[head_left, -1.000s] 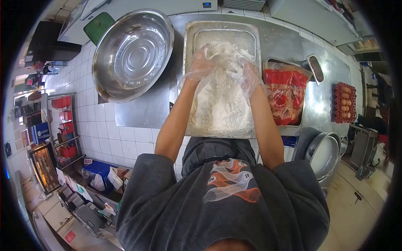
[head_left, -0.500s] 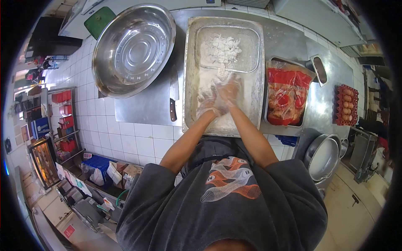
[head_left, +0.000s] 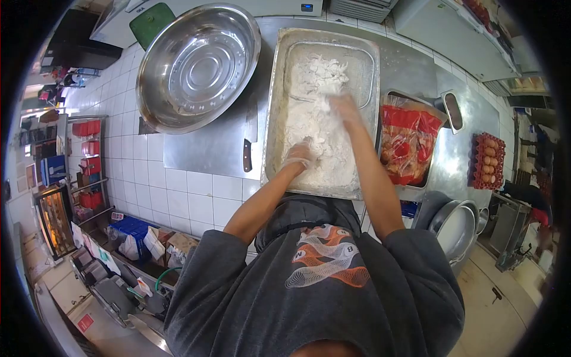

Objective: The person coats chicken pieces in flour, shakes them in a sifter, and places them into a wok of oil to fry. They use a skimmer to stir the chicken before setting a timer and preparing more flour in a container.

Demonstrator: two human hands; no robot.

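Note:
A shallow metal tray holds white flour. At its far end lies a wire-mesh rack with a pile of flour-coated pieces; their kind is hidden by the coating. My left hand, in a thin clear glove, reaches into the flour near the tray's left side. Flour covers its fingertips, so their grip is hidden. My right hand is over the flour by the rack's near edge, smeared by motion. Whether it holds anything does not show.
A large steel basin stands on the left, beside a knife. To the right are a pan of red-marked plastic bags of meat, a small metal container and a carton of eggs. A pot of whitish contents stands at lower right.
My hands have moved apart: the right went up and rightward towards the rack, the left stayed low in the flour. Loose flour is now heaped over the tray's middle and the rack's near edge.

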